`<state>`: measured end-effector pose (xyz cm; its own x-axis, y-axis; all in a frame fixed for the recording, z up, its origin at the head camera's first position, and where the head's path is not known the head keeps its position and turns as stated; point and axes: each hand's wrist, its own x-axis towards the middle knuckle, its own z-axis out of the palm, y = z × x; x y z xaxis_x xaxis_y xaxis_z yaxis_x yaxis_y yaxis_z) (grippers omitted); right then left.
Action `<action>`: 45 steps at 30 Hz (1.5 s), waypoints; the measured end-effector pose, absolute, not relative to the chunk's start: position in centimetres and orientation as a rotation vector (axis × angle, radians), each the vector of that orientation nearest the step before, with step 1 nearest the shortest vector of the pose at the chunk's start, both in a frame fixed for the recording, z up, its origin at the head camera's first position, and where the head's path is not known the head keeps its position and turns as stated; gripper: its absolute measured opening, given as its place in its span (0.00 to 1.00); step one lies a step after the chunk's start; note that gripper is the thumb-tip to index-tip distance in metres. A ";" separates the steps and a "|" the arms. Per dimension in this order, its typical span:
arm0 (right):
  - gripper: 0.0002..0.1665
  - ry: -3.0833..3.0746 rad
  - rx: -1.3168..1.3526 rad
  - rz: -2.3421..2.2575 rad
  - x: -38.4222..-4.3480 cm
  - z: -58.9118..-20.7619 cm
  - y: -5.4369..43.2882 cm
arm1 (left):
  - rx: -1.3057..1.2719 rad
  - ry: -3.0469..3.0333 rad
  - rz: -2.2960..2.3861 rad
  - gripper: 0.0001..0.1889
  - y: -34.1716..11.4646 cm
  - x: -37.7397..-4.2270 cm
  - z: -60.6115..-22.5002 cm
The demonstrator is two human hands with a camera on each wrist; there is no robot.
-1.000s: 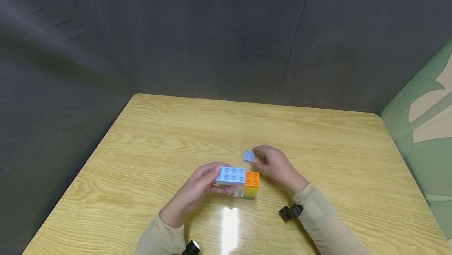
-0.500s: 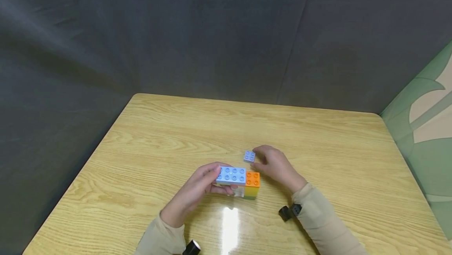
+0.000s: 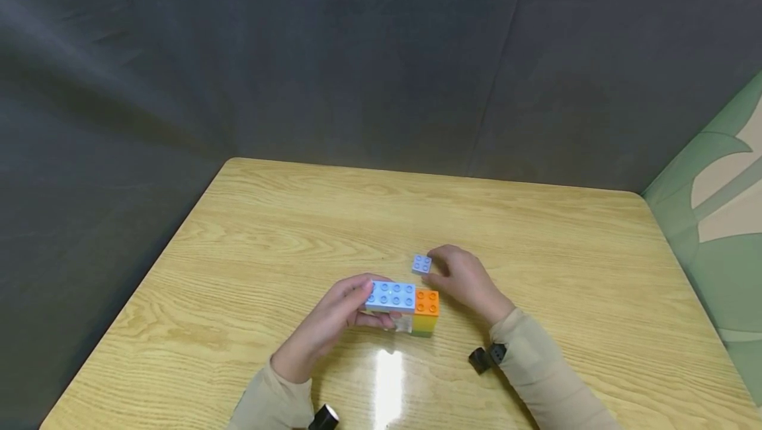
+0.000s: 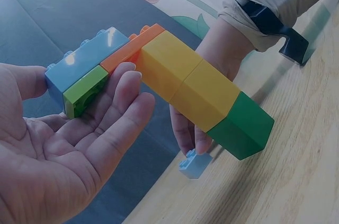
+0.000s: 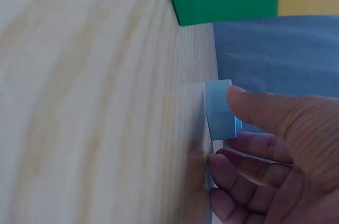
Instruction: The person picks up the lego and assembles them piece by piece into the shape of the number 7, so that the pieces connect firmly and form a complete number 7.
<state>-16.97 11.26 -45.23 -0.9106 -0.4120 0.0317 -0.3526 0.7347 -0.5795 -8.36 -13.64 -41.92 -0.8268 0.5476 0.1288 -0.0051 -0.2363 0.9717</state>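
Note:
In the head view, my left hand (image 3: 339,311) holds a joined build of toy building bricks, with the thumb against its long light-blue brick (image 3: 389,295). An orange brick (image 3: 426,301) sits at the build's right end. From the left wrist, I see a lime-green brick (image 4: 86,91) under the blue one, and yellow bricks (image 4: 185,78) leading to a green end brick (image 4: 242,127). My right hand (image 3: 463,279) is at a small light-blue brick (image 3: 421,264) on the table. The right wrist view has its thumb and a finger pinching this small brick (image 5: 220,112).
The wooden table (image 3: 297,218) reaches back to a dark cloth (image 3: 369,66). A green patterned panel (image 3: 726,231) stands along the right side. Black devices sit at both wrists, such as the right one (image 3: 487,357).
Almost nothing differs. Both hands and all bricks keep their places relative to one another, and the whole head view has drifted very slightly.

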 end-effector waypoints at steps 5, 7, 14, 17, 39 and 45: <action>0.26 2.847 -0.593 -0.889 -17.1 -45.4 11.0 | 0.634 1.664 2.113 0.26 -13.7 -8.4 -42.0; 0.25 2.853 -0.586 -0.880 -17.2 -45.4 11.0 | 0.626 1.660 2.111 0.26 -13.7 -8.4 -42.0; 0.22 2.865 -0.565 -0.857 -17.2 -45.3 10.9 | 0.624 1.656 2.108 0.27 -13.7 -8.3 -41.9; 0.21 2.872 -0.557 -0.855 -17.2 -45.2 10.9 | 0.619 1.655 2.104 0.27 -13.7 -8.3 -41.9; 0.20 2.842 -0.551 -1.045 -15.7 -42.7 12.3 | 0.641 1.658 2.126 0.25 -13.8 -8.4 -42.0; 0.19 2.852 -0.540 -1.041 -14.9 -41.8 12.4 | 0.657 1.662 2.131 0.25 -13.7 -8.4 -42.0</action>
<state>-14.91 12.45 -41.77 -0.9370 -0.3432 0.0648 -0.3043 0.7111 -0.6339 -8.40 -13.74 -41.98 -0.8279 0.5431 0.1400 0.0035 -0.2446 0.9696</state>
